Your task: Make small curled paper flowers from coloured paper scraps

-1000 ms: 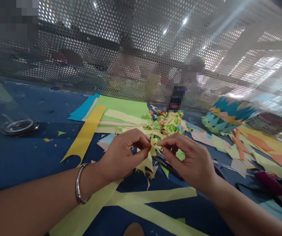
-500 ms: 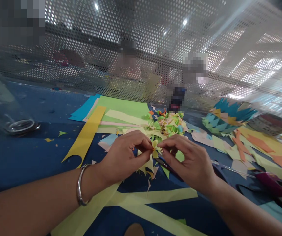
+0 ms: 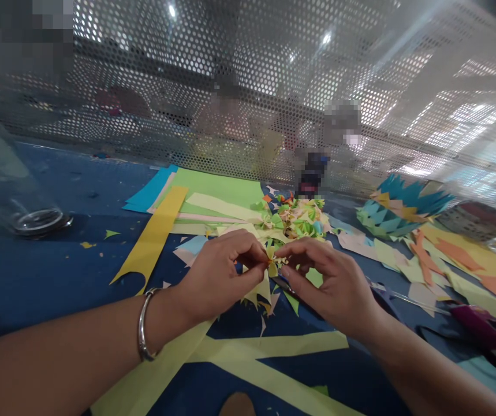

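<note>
Between the thumb and forefinger of my left hand (image 3: 230, 271) is a small yellow paper flower (image 3: 272, 261), pinched at its orange-looking base. Its petals face right, with pale thread-like bits sticking out of the middle. Close on the other side, my right hand (image 3: 329, 277) has its thumb and forefinger slightly apart around those pale bits. Whether its fingertips touch the flower is hard to see. Partly hidden below the right fingers lies a dark, slim tool (image 3: 297, 297). Just behind the hands sits a heap of small green, yellow and pink paper flowers (image 3: 302, 219).
Green paper sheets (image 3: 222, 185) and a yellow strip (image 3: 156, 237) lie left of centre. Pale yellow strips (image 3: 273, 346) cross in front. At left stands a clear bottle (image 3: 9, 185). On the right are a blue-green paper basket (image 3: 403, 208), paper scraps and a purple glue gun (image 3: 485, 335).
My right thumb and forefinger have shifted slightly, and more of the flower's pale middle shows between them. My left hand keeps its pinch in the same place.
</note>
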{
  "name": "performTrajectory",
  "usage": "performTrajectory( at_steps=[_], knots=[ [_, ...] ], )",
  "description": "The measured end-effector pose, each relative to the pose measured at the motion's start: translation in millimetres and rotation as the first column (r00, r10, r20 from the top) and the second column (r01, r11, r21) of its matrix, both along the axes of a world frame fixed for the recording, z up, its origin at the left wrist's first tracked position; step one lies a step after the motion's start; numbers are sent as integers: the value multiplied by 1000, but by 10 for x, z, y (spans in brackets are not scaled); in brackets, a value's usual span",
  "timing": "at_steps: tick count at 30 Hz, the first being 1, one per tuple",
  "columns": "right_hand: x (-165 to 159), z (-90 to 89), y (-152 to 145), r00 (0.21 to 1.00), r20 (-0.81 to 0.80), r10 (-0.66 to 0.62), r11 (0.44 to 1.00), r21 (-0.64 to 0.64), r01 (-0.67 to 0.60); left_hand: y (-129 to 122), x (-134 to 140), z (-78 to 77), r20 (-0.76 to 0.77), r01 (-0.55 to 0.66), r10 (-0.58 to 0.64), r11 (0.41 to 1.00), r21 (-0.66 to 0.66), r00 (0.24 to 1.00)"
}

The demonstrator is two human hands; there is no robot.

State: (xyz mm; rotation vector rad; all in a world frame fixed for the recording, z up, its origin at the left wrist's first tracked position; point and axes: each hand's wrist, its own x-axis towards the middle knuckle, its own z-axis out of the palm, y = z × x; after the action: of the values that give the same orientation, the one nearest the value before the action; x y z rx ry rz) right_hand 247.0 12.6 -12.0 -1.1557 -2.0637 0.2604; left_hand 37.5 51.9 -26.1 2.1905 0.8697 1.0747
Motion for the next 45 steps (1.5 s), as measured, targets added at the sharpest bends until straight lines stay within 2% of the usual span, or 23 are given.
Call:
performTrajectory(
  at_steps=[11, 19, 28, 32, 35, 45],
  knots=[
    [-16, 13, -11, 998, 55, -7, 999, 46, 5, 8, 0, -22, 12, 11, -11, 1000, -13, 1000],
    [-17, -4, 21, 998, 55, 28, 999, 24, -30, 12, 3, -22, -17, 15, -15, 1000, -19, 1000],
    [4, -10, 3, 998, 50, -38, 998, 43, 36, 12, 4, -19, -6, 1, -1, 1000, -25, 1000],
    [8, -4, 25, 997, -15, -81, 997, 13, 81, 18, 13, -6, 52, -58, 60, 997, -48, 997],
    [-2, -18, 39, 994, -47, -104, 994, -20, 103, 11, 13, 8, 77, -112, 113, 994, -17, 991],
    [-48, -61, 19, 997, -29, -78, 994, -80, 75, -25, 13, 36, 97, -131, 127, 991, 40, 987]
  ],
)
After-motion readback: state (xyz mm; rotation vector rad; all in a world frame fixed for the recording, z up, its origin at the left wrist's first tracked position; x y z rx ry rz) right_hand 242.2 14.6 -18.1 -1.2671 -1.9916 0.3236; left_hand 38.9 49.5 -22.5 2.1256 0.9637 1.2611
